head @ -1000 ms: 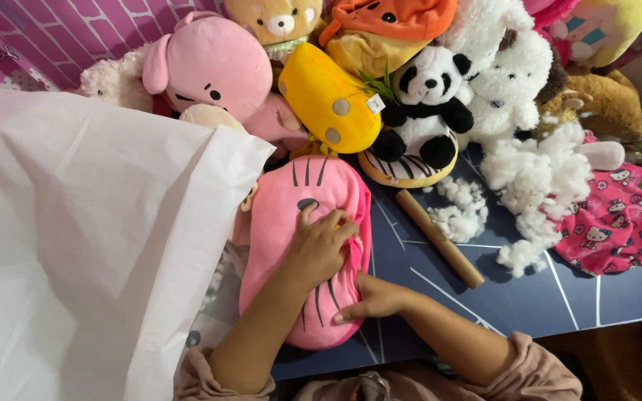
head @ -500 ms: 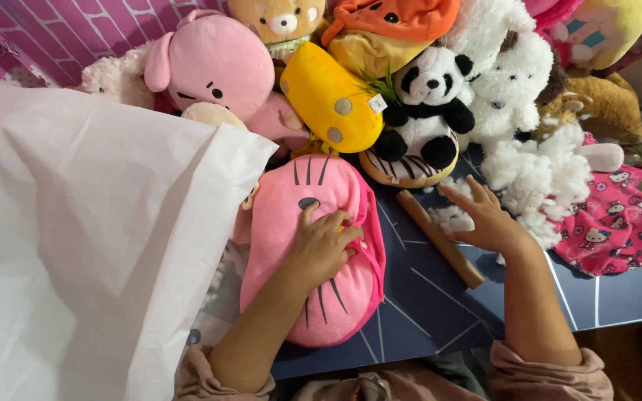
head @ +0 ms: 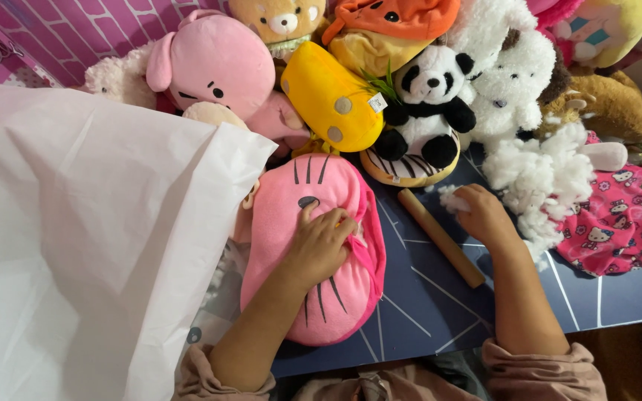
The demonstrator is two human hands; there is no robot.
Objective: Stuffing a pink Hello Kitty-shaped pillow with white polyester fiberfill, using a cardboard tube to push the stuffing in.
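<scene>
Your left hand [head: 321, 245] presses flat, fingers spread, on the pink cat cushion [head: 313, 252]; your right hand [head: 484, 215] closes around a tuft of white stuffing [head: 451, 199] beside the wooden stick [head: 441, 238].

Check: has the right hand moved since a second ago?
Yes. The right hand went from the pink plush, past the wooden stick, to the white stuffing.

Pink cushion [head: 313, 252] with black whisker stripes at centre; yellow plush [head: 332, 96] with grey dots above it; black-and-white panda [head: 429, 100] upper middle; white sheet [head: 76, 245] left; dark blue mat [head: 440, 304] with pale lines below
</scene>
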